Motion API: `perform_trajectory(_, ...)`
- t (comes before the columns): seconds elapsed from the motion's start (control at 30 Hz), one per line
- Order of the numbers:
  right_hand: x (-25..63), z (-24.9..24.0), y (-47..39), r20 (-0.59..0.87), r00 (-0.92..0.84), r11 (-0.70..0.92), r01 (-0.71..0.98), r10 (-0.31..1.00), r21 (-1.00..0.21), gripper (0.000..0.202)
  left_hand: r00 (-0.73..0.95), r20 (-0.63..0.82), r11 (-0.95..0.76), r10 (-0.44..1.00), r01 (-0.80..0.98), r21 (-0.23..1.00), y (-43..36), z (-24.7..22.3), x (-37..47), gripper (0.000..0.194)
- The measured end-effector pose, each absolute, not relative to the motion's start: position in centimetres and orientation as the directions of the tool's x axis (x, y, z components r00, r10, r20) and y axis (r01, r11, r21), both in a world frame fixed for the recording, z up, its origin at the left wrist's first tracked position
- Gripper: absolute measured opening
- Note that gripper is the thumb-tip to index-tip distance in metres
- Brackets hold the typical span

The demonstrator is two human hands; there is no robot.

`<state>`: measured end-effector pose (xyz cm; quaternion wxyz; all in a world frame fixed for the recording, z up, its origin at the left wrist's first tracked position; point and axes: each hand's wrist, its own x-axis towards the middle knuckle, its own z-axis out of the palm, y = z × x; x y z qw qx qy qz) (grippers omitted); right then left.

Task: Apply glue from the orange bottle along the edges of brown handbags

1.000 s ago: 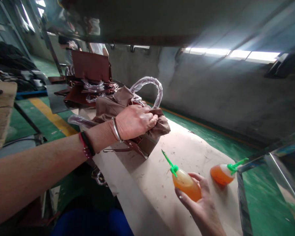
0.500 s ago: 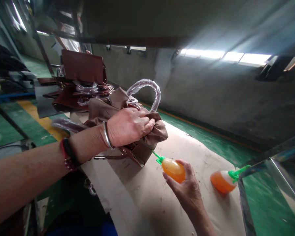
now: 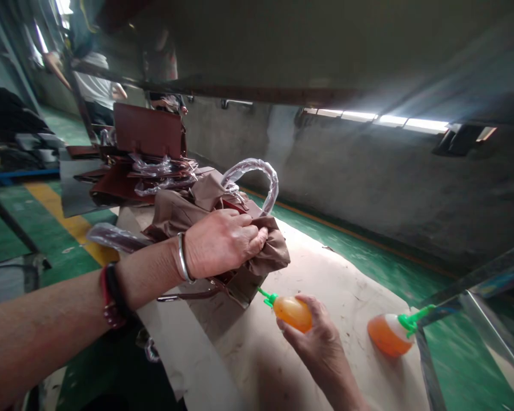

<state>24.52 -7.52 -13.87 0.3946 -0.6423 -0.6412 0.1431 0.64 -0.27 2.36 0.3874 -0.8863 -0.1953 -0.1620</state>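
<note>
My left hand [image 3: 225, 242], a metal bangle at its wrist, is closed on the bunched brown fabric lining [image 3: 272, 251] of a dark red-brown handbag [image 3: 245, 294]. The bag lies on the paper-covered table, and its arched handle [image 3: 252, 165] is wrapped in clear plastic. In my right hand [image 3: 321, 345] is a squeeze bottle [image 3: 293, 313] of orange liquid, tilted sideways. Its thin green nozzle points left at the bag's side edge, just below the lining; whether the tip touches cannot be made out. The fingertips under my left hand are partly hidden.
A second squeeze bottle [image 3: 389, 335] with a green nozzle stands at the table's right side. Several red-brown bags [image 3: 148, 131] are piled at the far left end. Beyond them are people [image 3: 96, 80]. A dark panel [image 3: 308, 45] hangs over the table [image 3: 325, 274].
The view has tilted upward, so everything sits lower in the picture. My right hand has brought the bottle slightly left along the bag's edge. My left hand keeps its hold on the lining.
</note>
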Motion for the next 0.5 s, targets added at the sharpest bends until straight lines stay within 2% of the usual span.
perform_trajectory(0.1,24.5,-13.3,-7.5,0.233,0.174,0.051,0.69,0.957,-0.722,0.043,0.863,0.45,-0.628,0.229,0.484,-0.609,-0.2,2.3,0.6,0.029)
perform_trajectory(0.23,24.6,-12.6,-7.4,0.186,0.241,-0.044,0.713,0.953,-0.699,0.045,0.862,0.467,-0.626,0.199,0.478,-0.616,-0.3,2.2,0.6,0.029)
perform_trajectory(0.37,24.6,-12.2,-7.6,0.073,0.199,-0.092,0.709,0.977,-0.7,0.04,0.853,0.5,-0.634,0.149,0.471,-0.613,-0.3,2.0,0.6,0.03)
perform_trajectory(0.5,24.6,-11.5,-7.6,0.075,0.239,-0.124,0.716,0.968,-0.687,0.042,0.843,0.516,-0.633,0.149,0.482,-0.606,-0.4,2.0,0.6,0.03)
